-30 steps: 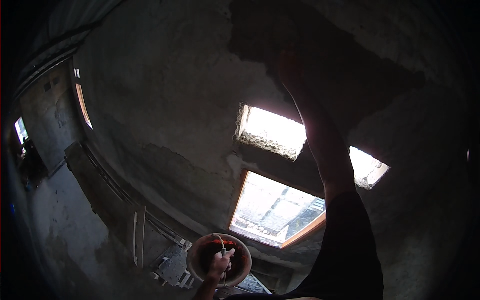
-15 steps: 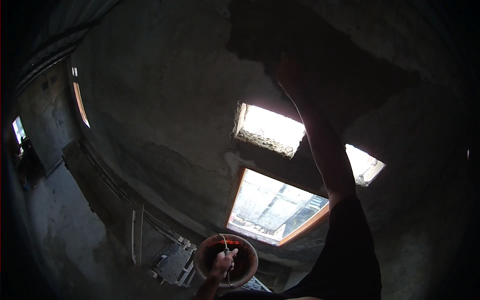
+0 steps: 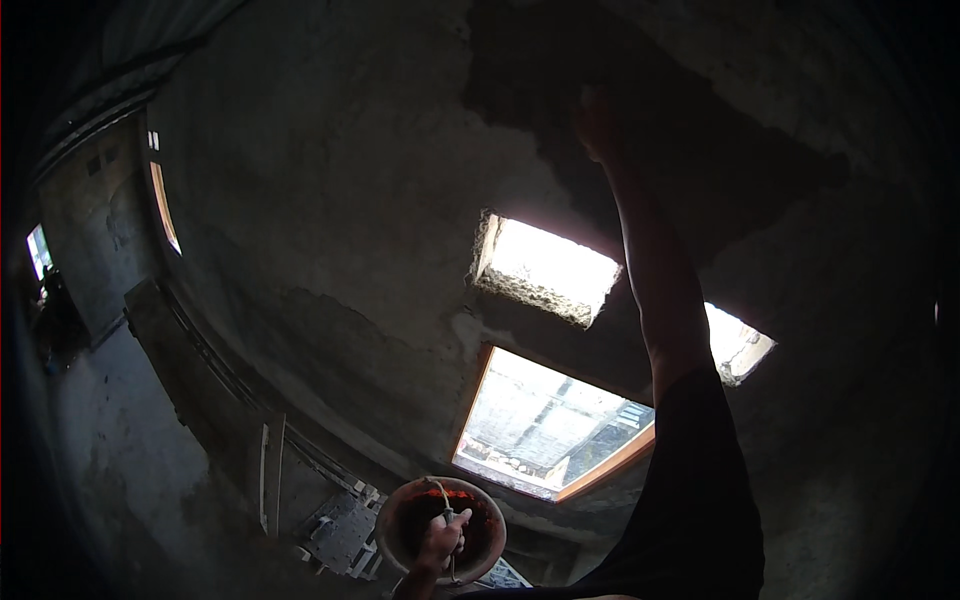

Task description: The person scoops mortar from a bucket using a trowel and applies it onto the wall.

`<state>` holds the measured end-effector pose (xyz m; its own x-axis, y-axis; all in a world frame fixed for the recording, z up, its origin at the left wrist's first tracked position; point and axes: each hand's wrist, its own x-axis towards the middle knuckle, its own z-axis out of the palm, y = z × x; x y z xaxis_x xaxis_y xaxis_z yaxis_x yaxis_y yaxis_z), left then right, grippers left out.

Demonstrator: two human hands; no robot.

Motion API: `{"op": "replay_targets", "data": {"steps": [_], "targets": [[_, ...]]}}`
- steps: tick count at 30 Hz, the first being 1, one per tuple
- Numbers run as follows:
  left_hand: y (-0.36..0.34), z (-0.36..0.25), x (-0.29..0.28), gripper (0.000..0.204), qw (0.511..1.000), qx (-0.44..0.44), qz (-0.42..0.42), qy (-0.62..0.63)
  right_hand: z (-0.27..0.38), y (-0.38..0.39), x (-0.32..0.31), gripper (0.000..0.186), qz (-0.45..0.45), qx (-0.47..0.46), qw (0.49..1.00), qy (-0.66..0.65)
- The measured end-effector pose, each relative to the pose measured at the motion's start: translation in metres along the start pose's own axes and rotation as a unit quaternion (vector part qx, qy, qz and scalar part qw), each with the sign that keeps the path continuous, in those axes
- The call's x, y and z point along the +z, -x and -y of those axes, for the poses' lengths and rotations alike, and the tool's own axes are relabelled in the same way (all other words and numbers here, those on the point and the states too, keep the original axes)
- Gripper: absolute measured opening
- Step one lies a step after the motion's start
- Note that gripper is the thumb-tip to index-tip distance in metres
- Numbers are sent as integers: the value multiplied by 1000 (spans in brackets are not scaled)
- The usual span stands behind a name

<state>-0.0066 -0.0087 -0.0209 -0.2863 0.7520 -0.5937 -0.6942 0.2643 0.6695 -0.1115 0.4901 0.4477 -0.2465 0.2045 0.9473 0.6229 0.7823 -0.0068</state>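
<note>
My left hand [image 3: 441,543] is closed around the handle [image 3: 447,500] of a round bucket [image 3: 392,522], low in front of me. Reddish light shows on the inside of its far wall; the contents are too dark to make out. My right arm stretches far up to the wall, its dark sleeve ending near the elbow. At the left part of a dark, damp-looking patch [image 3: 710,130] on the grey wall, my right hand [image 3: 596,125] looks closed. Shadow hides its fingers and whatever they may hold.
Below the patch are two bright rough-edged wall openings [image 3: 545,298] and a wood-framed window [image 3: 462,425]. Planks [image 3: 272,470] and a stained board [image 3: 340,530] lie left of the bucket. A dark, unclear shape [image 3: 60,320] stands at the far left.
My right hand has moved up and a little right across the dark patch. The bucket, still in my left hand, has shifted slightly left and down in the view.
</note>
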Motion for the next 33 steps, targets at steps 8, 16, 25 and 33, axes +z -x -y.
{"op": "replay_targets", "data": {"steps": [8, 16, 25, 33], "targets": [[-7, 5, -12, 27, 999, -6, -44, -8, 114, 12, -53, 41, 128, 135, 980, -67], [-7, -3, 8, 27, 999, -22, -19, -33, 92, -30, -76, 45, 230, 165, 958, -48], [4, 5, 4, 28, 997, -8, 9, -77, 31, -17, -59, 40, 182, 82, 980, 21], [3, 6, 3, 26, 995, -13, 31, -97, -5, 60, -25, 47, 89, -59, 990, 89]]}}
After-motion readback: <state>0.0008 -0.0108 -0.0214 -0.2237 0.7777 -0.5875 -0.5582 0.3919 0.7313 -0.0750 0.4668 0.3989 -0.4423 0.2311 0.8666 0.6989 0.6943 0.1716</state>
